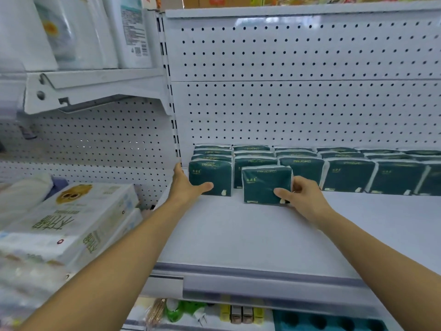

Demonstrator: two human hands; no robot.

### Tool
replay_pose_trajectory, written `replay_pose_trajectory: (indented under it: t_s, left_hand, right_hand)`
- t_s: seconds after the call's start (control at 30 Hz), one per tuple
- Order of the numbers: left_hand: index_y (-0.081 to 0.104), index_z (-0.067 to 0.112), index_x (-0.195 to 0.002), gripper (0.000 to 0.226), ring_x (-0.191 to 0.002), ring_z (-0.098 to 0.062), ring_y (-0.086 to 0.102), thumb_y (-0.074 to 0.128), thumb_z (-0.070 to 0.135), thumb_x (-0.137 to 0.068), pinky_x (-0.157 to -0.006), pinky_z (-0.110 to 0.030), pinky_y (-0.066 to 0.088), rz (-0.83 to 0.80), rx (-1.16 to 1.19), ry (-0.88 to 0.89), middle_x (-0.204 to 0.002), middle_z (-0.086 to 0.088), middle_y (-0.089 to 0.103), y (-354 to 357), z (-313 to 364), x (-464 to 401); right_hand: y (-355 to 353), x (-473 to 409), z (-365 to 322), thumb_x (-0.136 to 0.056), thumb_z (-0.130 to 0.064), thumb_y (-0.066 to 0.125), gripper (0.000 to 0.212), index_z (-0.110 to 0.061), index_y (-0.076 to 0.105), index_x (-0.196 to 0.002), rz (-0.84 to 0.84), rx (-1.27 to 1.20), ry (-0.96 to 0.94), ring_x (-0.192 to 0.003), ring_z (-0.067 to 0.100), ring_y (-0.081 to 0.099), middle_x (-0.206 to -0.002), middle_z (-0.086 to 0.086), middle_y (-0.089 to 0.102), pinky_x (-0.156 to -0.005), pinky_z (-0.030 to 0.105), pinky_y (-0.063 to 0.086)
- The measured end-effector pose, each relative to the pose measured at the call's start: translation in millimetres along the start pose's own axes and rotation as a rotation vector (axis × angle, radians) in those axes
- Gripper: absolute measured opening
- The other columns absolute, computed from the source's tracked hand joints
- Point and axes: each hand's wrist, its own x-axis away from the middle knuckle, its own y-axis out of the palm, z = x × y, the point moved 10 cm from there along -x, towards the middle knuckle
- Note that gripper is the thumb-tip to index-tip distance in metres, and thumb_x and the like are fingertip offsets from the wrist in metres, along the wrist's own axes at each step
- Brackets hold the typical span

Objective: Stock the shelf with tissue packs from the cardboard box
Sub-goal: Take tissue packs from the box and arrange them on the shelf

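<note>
Dark green tissue packs (346, 174) stand upright in rows at the back of the white shelf (238, 235), against the pegboard wall. My right hand (303, 195) grips one green pack (265, 183) by its right side, standing it on the shelf just in front of the second column. My left hand (185, 186) lies with straight fingers along the left side of the leftmost front pack (211, 177), its thumb across the pack's lower front. The cardboard box is out of view.
White multipacks of tissue (69, 223) fill the neighbouring shelf at left. Tall white packs (71, 32) stand on an upper left shelf. Below the shelf's front rail (262, 280) lie small goods and a teal tray (329, 321).
</note>
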Motion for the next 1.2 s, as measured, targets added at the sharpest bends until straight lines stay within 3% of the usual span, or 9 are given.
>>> replay_pose_trajectory:
  t_s: [0.07,0.13,0.2,0.33,0.7,0.87,0.93,1.07,1.2]
  left_hand:
    - [0.003,0.021,-0.156,0.114,-0.14,-0.026,0.036,0.084,0.027,-0.076,-0.111,-0.042,0.035,0.005,0.022,-0.004,-0.156,-0.002,0.031,5.6,0.3,-4.4]
    - [0.01,0.019,-0.154,0.109,-0.134,-0.025,0.044,0.085,0.024,-0.075,-0.107,-0.039,0.04,0.016,0.058,-0.002,-0.149,-0.003,0.042,10.2,1.3,-7.1]
    - [0.019,0.019,-0.15,0.099,-0.127,-0.023,0.049,0.084,0.022,-0.075,-0.103,-0.035,0.042,0.041,0.067,0.01,-0.143,-0.004,0.048,12.4,2.7,-7.6]
    - [0.029,0.018,-0.144,0.084,-0.11,-0.015,0.05,0.081,0.021,-0.079,-0.091,-0.028,0.042,0.073,0.061,0.029,-0.136,-0.003,0.053,15.9,5.3,-5.7]
    - [0.024,0.018,-0.148,0.088,-0.128,-0.022,0.048,0.08,0.024,-0.08,-0.095,-0.028,0.039,0.068,0.025,0.018,-0.142,-0.004,0.048,17.1,4.2,-5.1]
    - [0.007,0.017,-0.155,0.11,-0.143,-0.028,0.027,0.081,0.037,-0.077,-0.114,-0.046,0.032,0.113,-0.162,0.063,-0.157,-0.008,0.027,2.4,7.6,5.2]
    - [-0.001,0.017,-0.156,0.112,-0.149,-0.027,0.015,0.077,0.042,-0.08,-0.119,-0.046,0.023,0.152,-0.264,0.112,-0.163,-0.007,0.014,-5.9,14.2,19.8]
    - [0.001,0.03,-0.157,0.095,-0.151,-0.021,0.005,0.065,0.049,-0.089,-0.122,-0.043,0.012,0.202,-0.47,0.43,-0.165,-0.003,0.006,-16.2,42.0,73.1]
    - [0.024,0.032,-0.153,0.071,-0.143,-0.024,0.029,0.052,0.056,-0.093,-0.117,-0.048,0.023,0.276,-0.68,0.649,-0.158,-0.005,0.03,-29.8,46.1,134.1]
  right_hand:
    - [3.7,-6.7,-8.1,-0.081,-0.027,0.078,0.039,-0.01,0.044,-0.072,0.028,0.046,-0.042,-0.059,0.018,0.047,-0.065,0.003,0.051,-0.058,0.031,0.041]
    - [9.9,-13.5,-10.3,-0.081,-0.024,0.079,0.03,-0.012,0.051,-0.084,0.033,0.045,-0.054,-0.066,0.014,0.06,-0.077,-0.001,0.06,-0.063,0.029,0.05]
    - [12.7,-17.6,-8.1,-0.08,-0.025,0.08,0.035,-0.014,0.052,-0.096,0.056,0.06,-0.045,-0.078,0.017,0.064,-0.087,0.003,0.063,-0.067,0.032,0.054]
    - [15.6,-23.1,-7.3,-0.082,-0.03,0.077,0.03,-0.017,0.053,-0.094,0.096,0.136,-0.049,-0.084,0.019,0.065,-0.088,0.001,0.066,-0.076,0.039,0.055]
    - [16.4,-21.2,-15.3,-0.087,-0.037,0.07,0.032,-0.016,0.054,-0.106,0.125,0.275,-0.046,-0.089,0.02,0.062,-0.093,-0.002,0.064,-0.076,0.038,0.053]
    - [3.0,-2.1,-18.0,-0.092,-0.038,0.062,0.052,-0.01,0.042,-0.131,0.237,0.189,-0.032,-0.108,0.023,0.056,-0.13,0.006,0.052,-0.082,0.037,0.046]
    - [1.8,14.6,-28.8,-0.094,-0.039,0.058,0.056,-0.014,0.037,-0.14,0.274,0.216,-0.107,-0.118,0.023,0.052,-0.142,0.004,0.043,-0.084,0.037,0.043]
    - [27.1,64.9,-60.8,-0.096,-0.039,0.056,0.067,-0.018,0.025,-0.152,0.174,0.355,-0.41,-0.142,0.021,0.029,-0.157,0.002,0.028,-0.11,0.04,0.034]
    - [51.6,126.9,-89.2,-0.095,-0.047,0.044,0.062,-0.018,0.036,-0.148,0.2,0.568,-0.681,-0.136,0.029,0.042,-0.153,0.008,0.038,-0.106,0.044,0.039]
